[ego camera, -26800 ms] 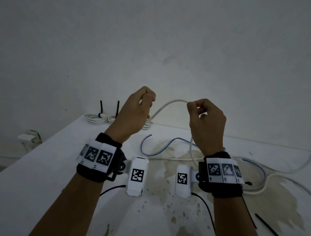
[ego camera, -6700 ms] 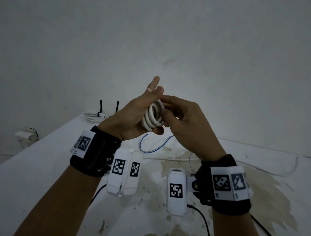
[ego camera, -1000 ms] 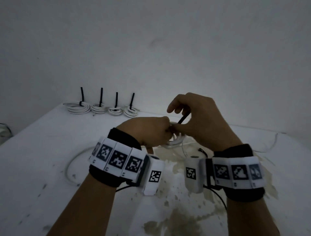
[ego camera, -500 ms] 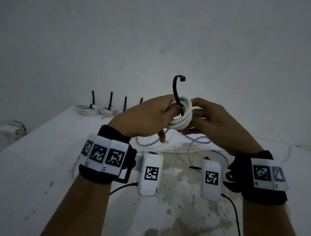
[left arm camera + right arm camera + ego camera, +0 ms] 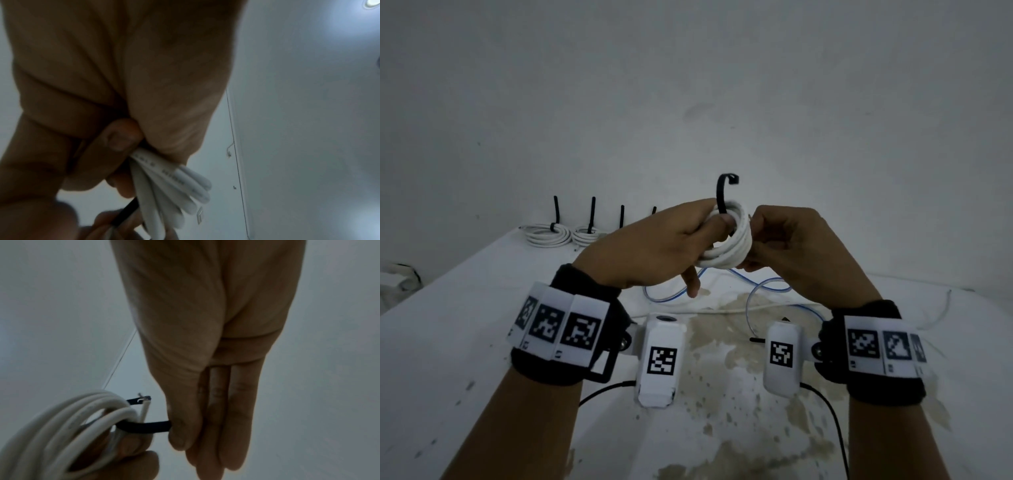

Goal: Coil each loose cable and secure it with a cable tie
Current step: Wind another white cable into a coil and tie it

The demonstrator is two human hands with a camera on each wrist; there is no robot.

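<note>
A coiled white cable [image 5: 732, 246] is held up above the table between both hands. My left hand [image 5: 671, 246] grips the coil [image 5: 174, 186] from the left, thumb pressed on its top. A black cable tie [image 5: 722, 192] runs through the coil, its head end curving up above it. My right hand [image 5: 784, 246] pinches the tie's other end [image 5: 148, 426] between thumb and fingers, right beside the coil [image 5: 61, 426]. The cable's cut end [image 5: 145, 408] sticks out near the tie.
Several tied white coils [image 5: 548, 234] with upright black tie tails stand in a row at the table's back left. A loose blue-and-white cable [image 5: 763, 291] and a thin white cable [image 5: 722, 310] lie on the stained white table [image 5: 448, 342] under the hands.
The hands have risen from the table with the coil. The right hand has closed in on the coil and now pinches the tie's lower end; the tie head still curves above.
</note>
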